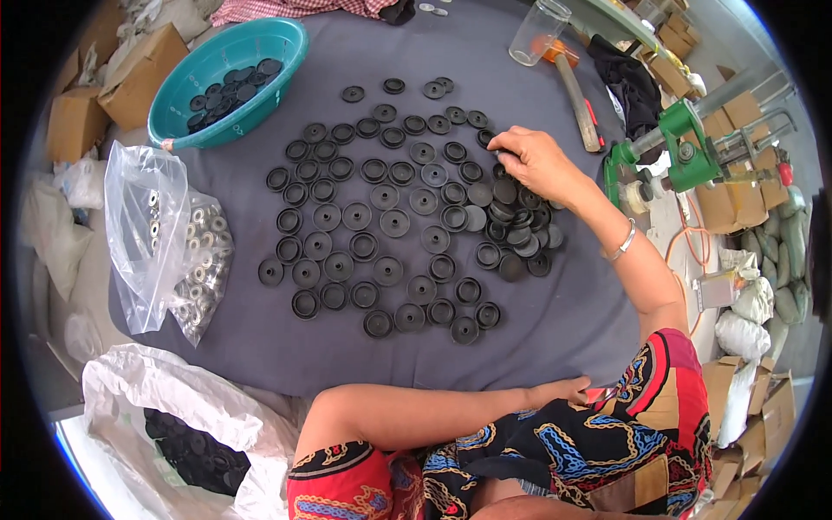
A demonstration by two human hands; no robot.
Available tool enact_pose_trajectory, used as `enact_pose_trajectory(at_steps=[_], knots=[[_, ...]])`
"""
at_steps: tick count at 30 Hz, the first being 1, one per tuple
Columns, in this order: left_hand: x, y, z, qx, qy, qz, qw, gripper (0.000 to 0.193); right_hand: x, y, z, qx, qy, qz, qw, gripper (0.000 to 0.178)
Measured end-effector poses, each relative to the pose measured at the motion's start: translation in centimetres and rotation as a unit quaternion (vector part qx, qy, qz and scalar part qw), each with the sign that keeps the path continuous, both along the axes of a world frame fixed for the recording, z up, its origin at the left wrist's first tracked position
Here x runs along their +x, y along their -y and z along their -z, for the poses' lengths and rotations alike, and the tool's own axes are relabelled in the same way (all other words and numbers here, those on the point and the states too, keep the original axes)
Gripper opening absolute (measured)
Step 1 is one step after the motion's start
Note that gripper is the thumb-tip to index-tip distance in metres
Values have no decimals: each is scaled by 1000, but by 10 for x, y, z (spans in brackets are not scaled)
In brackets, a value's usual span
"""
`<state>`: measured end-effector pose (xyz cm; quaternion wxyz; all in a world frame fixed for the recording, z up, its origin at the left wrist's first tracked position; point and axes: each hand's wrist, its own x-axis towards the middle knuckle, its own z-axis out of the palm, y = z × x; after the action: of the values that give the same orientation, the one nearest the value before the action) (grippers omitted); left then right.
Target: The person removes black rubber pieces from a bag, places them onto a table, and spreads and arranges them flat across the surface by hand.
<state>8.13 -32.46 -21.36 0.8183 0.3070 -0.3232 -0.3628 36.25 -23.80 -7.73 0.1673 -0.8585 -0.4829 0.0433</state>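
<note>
Many round black plastic caps (356,216) with raised rims lie spread over the grey cloth-covered table (251,347), mostly hollow side up. At the right of them is a heaped pile of the same caps (518,236), several showing a flat face. My right hand (542,165) reaches over the pile's far edge, thumb and fingers pinched on a black cap that they mostly cover. My left hand (565,392) lies across my body at the near table edge, beside a small red thing (598,395); its fingers are partly hidden.
A teal basin (290,65) with black discs stands far left, above a clear bag (204,260) of metal rings. A white sack (113,381) of black parts is near left. Far right are a jar (539,33), a hammer (579,100) and a green press (685,147).
</note>
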Motion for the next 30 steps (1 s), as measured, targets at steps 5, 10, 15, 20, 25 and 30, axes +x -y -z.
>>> enact_pose_trajectory(at_steps=[5, 10, 15, 20, 25, 30], knots=[[6, 4, -14, 106, -147, 103, 978, 20, 7, -3, -5, 108, -33, 100, 989, 17], [-2, 23, 11, 96, -161, 89, 978, 25, 33, -20, -8, 126, -55, 122, 983, 17], [-8, 19, 7, -5, -313, 176, 933, 51, 74, -17, 0, 51, -29, 177, 982, 18], [-5, -4, -20, -153, -429, 294, 840, 70, 89, -19, 14, 16, 22, 121, 992, 22], [-18, 48, 42, -292, -366, 303, 830, 73, 88, -58, 12, 28, 131, 56, 989, 28], [-19, 78, 80, -161, -65, 154, 973, 75, 79, -93, 25, 9, 141, 22, 990, 37]])
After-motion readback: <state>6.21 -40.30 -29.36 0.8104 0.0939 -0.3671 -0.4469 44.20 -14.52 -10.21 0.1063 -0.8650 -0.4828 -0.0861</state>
